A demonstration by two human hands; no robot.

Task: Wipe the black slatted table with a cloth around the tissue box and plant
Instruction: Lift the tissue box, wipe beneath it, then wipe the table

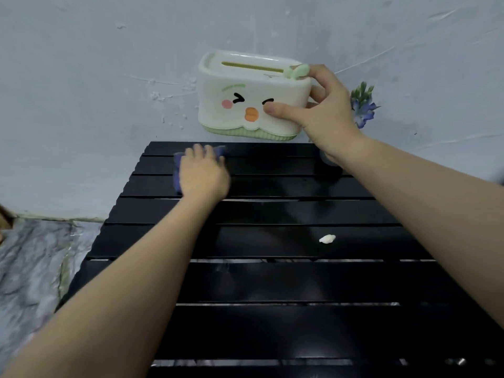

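Right hand (327,115) grips the duck-face tissue box (251,96) by its end, lifted clear of the black slatted table (272,282), probably so the far slats underneath get cleaned. Left hand (203,175) is pressed flat on the blue cloth (178,159) there. Plant (362,105) sits behind the right wrist, white crumb (327,238) mid-table
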